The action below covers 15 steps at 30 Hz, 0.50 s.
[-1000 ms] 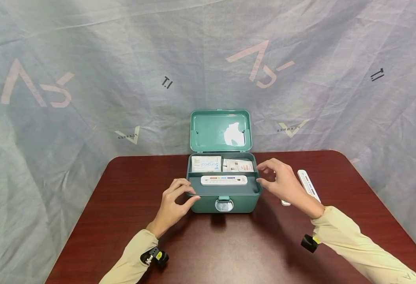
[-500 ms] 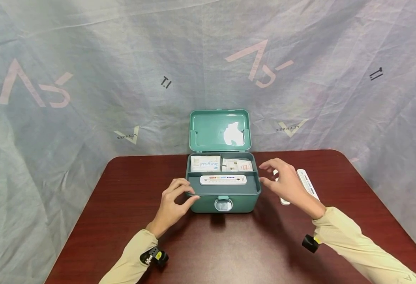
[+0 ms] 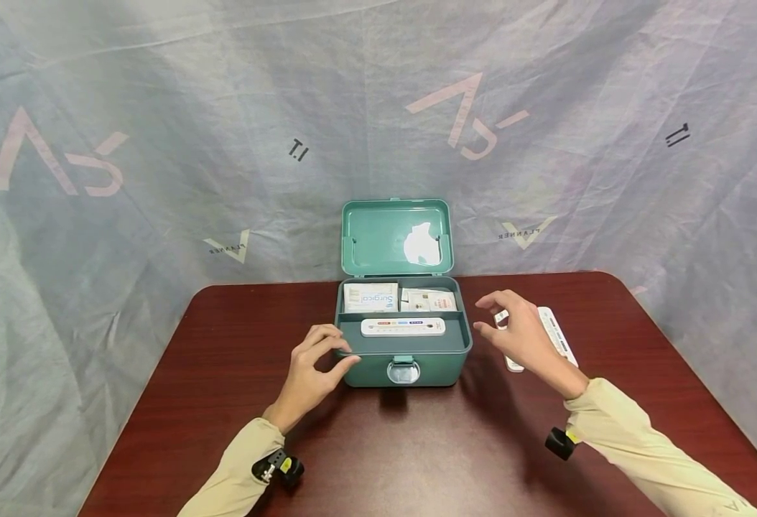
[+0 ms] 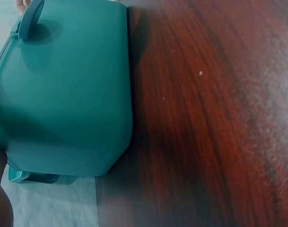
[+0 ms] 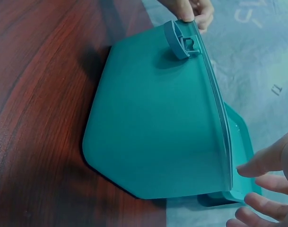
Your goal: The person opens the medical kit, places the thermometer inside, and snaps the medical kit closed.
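A green lidded box (image 3: 362,370) stands on the table with its lid (image 3: 394,237) raised. My left hand (image 3: 310,370) pinches the rim at the front left corner, thumb outside; the right wrist view also shows these fingers on the rim. Right of the box, my right hand (image 3: 521,334) hovers with loosely bent fingers, holding nothing and apart from the wall. In the front compartment lies a white thermometer-like strip (image 3: 402,327) with coloured marks. A "Surgical" packet (image 3: 370,297) and smaller white packets (image 3: 429,300) fill the back compartments. The metal-coloured front latch (image 3: 403,371) hangs down.
To the right, partly behind my right hand and forearm, lie a similar white strip (image 3: 554,332) and another white piece (image 3: 514,368). The dark red table (image 3: 223,359) ends at a grey cloth backdrop (image 3: 256,179) close behind the lid.
My right hand has drawn away to the right from the box's right edge, opening a small gap. The left hand stays at the front left corner. The head view has shifted slightly.
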Tool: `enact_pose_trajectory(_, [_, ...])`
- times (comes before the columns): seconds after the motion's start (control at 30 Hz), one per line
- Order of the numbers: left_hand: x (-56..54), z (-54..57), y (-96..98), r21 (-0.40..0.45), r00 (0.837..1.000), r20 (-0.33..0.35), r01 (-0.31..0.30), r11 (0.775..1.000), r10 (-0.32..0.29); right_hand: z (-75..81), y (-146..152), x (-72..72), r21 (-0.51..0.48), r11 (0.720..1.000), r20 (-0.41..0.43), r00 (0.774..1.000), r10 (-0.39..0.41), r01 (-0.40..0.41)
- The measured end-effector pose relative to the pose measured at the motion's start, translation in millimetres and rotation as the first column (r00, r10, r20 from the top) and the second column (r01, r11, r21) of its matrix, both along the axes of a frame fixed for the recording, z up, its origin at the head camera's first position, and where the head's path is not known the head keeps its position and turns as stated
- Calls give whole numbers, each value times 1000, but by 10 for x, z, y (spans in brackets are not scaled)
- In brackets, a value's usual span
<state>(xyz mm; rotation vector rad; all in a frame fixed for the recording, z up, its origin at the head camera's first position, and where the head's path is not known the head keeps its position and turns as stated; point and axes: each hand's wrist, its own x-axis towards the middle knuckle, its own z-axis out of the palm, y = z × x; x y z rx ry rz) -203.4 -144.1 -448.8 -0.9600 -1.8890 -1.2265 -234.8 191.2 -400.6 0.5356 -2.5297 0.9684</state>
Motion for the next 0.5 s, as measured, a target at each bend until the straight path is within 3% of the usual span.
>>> enact_pose_trajectory(0.5, [0,8,7,-3,1000,6,-6,1000,6,-117,74,14,-22,995,39,994,-101,102])
